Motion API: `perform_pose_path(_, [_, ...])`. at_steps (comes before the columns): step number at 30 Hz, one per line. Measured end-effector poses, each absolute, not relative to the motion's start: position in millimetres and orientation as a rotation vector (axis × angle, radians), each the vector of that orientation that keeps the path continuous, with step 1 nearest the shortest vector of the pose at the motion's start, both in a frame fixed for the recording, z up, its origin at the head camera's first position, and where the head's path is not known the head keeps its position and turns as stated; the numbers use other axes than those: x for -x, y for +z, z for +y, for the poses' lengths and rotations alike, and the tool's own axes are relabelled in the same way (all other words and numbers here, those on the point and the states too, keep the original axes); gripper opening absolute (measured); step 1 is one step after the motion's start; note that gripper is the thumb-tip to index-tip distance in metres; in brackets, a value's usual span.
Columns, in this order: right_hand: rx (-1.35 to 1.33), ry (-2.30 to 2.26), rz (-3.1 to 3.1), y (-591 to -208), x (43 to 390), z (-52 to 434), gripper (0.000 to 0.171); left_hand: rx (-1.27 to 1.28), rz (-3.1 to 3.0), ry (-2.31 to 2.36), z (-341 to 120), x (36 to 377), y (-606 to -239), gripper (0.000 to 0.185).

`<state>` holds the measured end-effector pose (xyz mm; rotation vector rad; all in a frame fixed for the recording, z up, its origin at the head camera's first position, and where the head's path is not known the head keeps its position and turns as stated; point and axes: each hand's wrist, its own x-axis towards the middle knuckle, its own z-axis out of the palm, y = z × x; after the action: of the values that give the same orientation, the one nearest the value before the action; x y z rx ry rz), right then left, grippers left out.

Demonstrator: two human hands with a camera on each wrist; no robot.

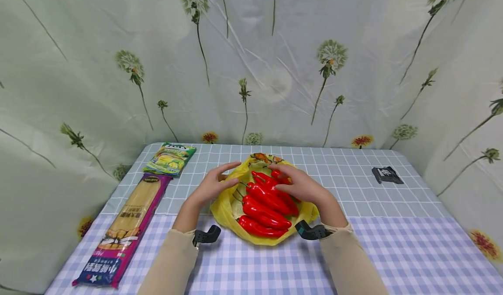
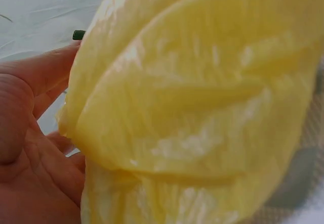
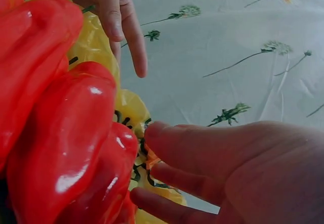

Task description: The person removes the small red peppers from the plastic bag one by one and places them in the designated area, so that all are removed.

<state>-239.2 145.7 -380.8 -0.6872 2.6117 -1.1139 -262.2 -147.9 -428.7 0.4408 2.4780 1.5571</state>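
A yellow plastic bag point(image 1: 224, 212) stands on the table with its mouth spread wide. Several glossy red peppers point(image 1: 267, 199) with thin green stems lie inside it. My left hand point(image 1: 215, 184) is at the bag's left rim, fingers loosely spread and gripping nothing; in the left wrist view the bag's wall point(image 2: 192, 107) hides part of its fingers. Over the right side of the peppers, my right hand point(image 1: 300, 185) is held with thumb and fingers apart. The right wrist view has its fingertips beside the bag's printed far edge point(image 3: 152, 158), with nothing between them.
To the left lies a long pack of dry noodles point(image 1: 129, 220), with a green snack pouch point(image 1: 170, 158) beyond it. A small black packet point(image 1: 387, 175) is at the back right. Dandelion-print curtains point(image 1: 275, 67) stand behind the checked tablecloth point(image 1: 393, 251).
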Motion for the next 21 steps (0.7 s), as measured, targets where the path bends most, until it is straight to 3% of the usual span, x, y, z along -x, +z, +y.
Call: perform_pose_path(21, [0.697, -0.946, 2.676, -392.1, 239.2, 143.5, 0.052, -0.427, 2.438, 1.441, -153.2, 258.0, -423.4, 0.044])
